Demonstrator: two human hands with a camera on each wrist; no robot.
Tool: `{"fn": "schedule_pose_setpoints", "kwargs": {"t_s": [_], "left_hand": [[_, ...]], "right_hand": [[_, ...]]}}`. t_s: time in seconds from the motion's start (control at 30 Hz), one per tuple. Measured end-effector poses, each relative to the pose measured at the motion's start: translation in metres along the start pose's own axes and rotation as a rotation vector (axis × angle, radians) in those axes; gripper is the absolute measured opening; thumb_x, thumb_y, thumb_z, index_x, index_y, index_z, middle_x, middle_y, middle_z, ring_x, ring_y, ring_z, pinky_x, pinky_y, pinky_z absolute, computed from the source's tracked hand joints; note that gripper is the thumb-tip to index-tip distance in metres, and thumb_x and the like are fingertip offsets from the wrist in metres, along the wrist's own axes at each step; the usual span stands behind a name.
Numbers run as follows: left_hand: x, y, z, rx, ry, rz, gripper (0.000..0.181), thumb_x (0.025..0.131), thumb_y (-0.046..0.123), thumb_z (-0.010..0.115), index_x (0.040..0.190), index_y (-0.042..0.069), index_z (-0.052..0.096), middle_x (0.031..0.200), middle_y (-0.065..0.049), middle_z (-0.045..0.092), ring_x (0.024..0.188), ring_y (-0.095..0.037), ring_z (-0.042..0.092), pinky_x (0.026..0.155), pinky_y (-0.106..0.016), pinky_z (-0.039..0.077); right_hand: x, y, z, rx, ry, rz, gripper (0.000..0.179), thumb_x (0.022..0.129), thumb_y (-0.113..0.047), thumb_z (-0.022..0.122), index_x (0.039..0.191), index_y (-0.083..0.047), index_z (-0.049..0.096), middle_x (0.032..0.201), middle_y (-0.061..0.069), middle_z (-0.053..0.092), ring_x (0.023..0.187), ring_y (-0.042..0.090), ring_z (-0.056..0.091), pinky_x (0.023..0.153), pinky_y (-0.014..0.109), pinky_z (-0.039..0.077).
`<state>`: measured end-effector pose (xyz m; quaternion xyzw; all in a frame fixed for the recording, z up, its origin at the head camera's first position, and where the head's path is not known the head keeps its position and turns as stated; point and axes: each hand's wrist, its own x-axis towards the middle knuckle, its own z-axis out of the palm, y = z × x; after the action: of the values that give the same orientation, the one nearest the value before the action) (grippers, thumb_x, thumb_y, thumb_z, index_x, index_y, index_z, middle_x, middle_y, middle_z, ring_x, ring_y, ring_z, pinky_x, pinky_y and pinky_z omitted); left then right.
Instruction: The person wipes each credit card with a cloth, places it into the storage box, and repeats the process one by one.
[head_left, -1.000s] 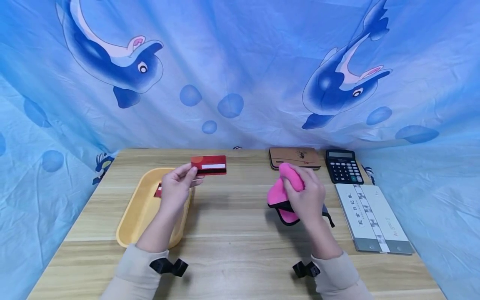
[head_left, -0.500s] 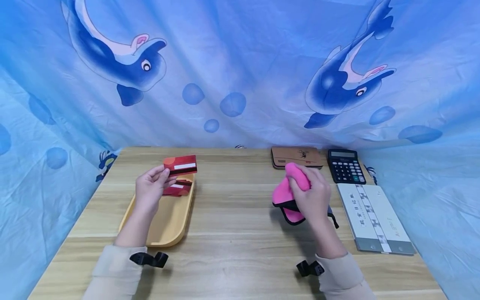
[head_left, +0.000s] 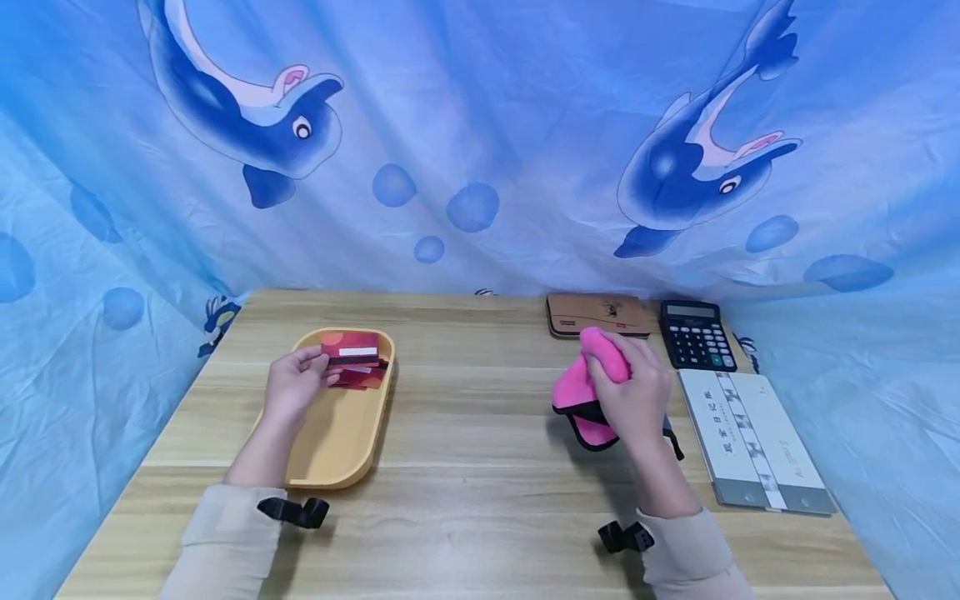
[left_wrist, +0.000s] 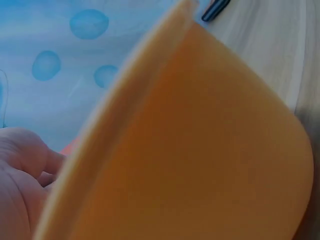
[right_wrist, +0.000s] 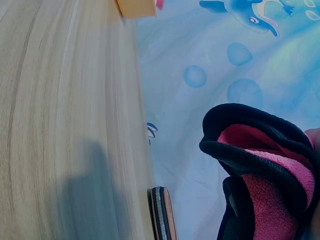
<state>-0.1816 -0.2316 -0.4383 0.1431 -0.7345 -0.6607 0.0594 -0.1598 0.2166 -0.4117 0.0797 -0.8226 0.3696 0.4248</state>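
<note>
In the head view my left hand (head_left: 294, 385) pinches a red card (head_left: 354, 348) by its left end, over the far part of a yellow tray (head_left: 330, 479). Below it, other red cards (head_left: 366, 377) lie in the tray. On the right, my right hand (head_left: 637, 387) grips a bunched pink cloth (head_left: 577, 386) with black edging, held over the table. The right wrist view shows the folds of the same cloth (right_wrist: 272, 205). In the left wrist view the tray's side (left_wrist: 200, 140) hides most of the hand and the card.
A brown zippered wallet (head_left: 600, 315) lies at the table's back edge, beside a black calculator (head_left: 697, 335). Nearer the right edge rests a white and grey notebook (head_left: 753, 437). Behind the wooden table (head_left: 465, 517) hangs a blue curtain (head_left: 495, 125) printed with dolphins.
My left hand has carried the red card leftward over the tray and then lowered it. The right hand keeps its grip on the cloth, nearly still.
</note>
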Motion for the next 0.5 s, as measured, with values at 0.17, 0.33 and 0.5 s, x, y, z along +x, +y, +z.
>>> {"fn": "schedule_pose_setpoints", "kwargs": {"t_s": [0.17,0.33,0.5], "left_hand": [[0.004,-0.007,-0.002,0.078,-0.052,-0.018,0.041,0.104,-0.002,0.048,0.140,-0.021,0.042,0.121,-0.035,0.059,0.076,-0.005,0.070,0.082,-0.025,0.060],[0.006,-0.014,-0.004,0.143,-0.079,-0.030,0.043,0.103,-0.003,0.048,0.142,-0.019,0.040,0.115,-0.031,0.065,0.079,-0.005,0.068,0.082,-0.024,0.060],[0.005,-0.016,-0.005,0.251,-0.069,-0.045,0.055,0.104,0.009,0.052,0.149,-0.016,0.031,0.139,-0.038,0.050,0.109,-0.024,0.066,0.097,-0.032,0.055]], "right_hand": [[0.000,0.003,0.000,-0.002,-0.002,0.004,0.035,0.080,-0.012,0.086,0.113,-0.005,0.076,0.099,0.014,0.073,0.086,0.030,0.068,0.067,0.034,0.046],[-0.001,0.004,-0.002,-0.004,-0.012,0.024,0.036,0.080,-0.012,0.087,0.113,-0.004,0.076,0.101,0.014,0.073,0.088,0.030,0.068,0.068,0.033,0.046],[0.000,0.005,-0.003,-0.009,-0.016,0.026,0.036,0.079,-0.012,0.087,0.112,-0.001,0.076,0.100,0.015,0.073,0.087,0.031,0.068,0.067,0.035,0.047]]}}
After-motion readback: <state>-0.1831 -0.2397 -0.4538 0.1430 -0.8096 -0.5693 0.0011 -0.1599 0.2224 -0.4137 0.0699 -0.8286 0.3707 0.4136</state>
